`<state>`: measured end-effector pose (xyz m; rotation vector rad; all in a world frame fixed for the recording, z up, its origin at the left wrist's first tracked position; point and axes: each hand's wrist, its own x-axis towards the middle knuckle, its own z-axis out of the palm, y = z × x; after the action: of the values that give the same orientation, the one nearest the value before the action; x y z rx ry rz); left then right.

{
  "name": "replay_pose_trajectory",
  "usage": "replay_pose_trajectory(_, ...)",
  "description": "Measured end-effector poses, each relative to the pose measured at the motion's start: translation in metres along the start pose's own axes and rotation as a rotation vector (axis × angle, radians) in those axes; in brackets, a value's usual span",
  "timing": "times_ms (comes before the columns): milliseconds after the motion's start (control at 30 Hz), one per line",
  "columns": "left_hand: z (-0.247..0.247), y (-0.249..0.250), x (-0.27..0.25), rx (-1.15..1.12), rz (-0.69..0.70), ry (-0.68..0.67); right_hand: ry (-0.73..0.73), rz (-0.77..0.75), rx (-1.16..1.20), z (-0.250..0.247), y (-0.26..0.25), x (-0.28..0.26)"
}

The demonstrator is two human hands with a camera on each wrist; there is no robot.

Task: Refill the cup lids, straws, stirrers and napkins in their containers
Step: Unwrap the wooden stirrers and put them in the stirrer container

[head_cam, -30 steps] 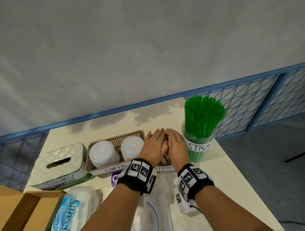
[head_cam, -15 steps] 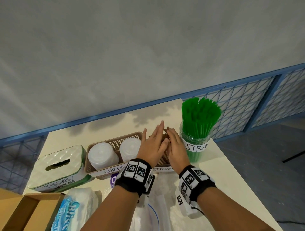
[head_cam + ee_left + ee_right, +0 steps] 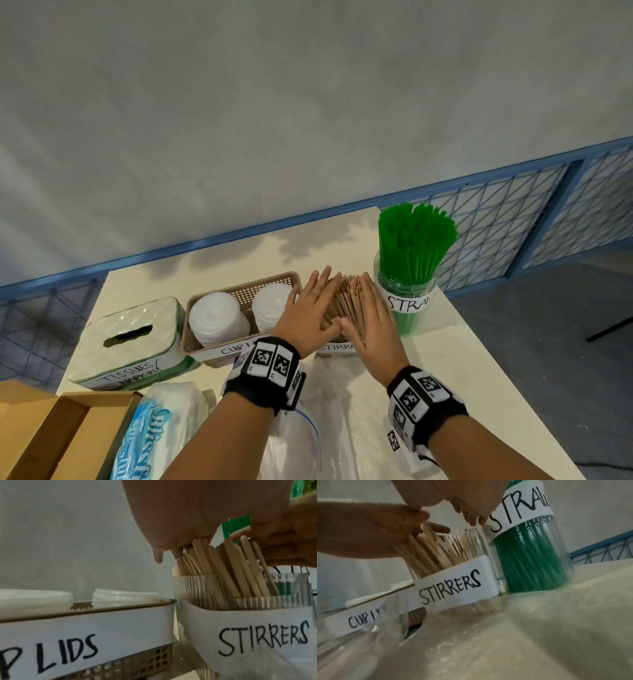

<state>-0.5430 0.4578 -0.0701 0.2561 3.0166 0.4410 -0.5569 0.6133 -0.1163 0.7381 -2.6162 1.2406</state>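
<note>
**As both palms flank the stirrers, the bundle leans toward the person**

While the left hand and the right hand lie flat with straight fingers, neither one grips anything; their palms press against the tops of the wooden stirrers from two sides. Between the hands the sticks stand in the ribbed clear holder, with their long axis tilted, not upright. Both hands are equally near. It seems the left palm touches the tips, but the wrist view is blurred. Just right of it stands the straw jar; just left, the lid basket.
</note>
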Motion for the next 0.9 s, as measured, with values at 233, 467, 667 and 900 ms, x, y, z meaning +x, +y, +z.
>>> replay_pose_trajectory(233, 0.010, -0.001, 0.007, 0.020, -0.022, 0.039, -0.129, 0.046, -0.295, 0.013, 0.010, -0.004)
replay_pose_trajectory(467, -0.015, 0.010, -0.002, -0.123, -0.111, 0.095, 0.089, -0.045, -0.029, -0.006, -0.019, -0.014)
replay_pose_trajectory(667, -0.074, 0.020, -0.076, -0.186, -0.412, 0.216, -0.316, 0.140, 0.312, -0.021, -0.083, -0.053)
replay_pose_trajectory(900, -0.029, 0.016, -0.169, -0.151, -0.789, -0.191, -0.794, 0.155, 0.114, 0.033, -0.117, -0.098)
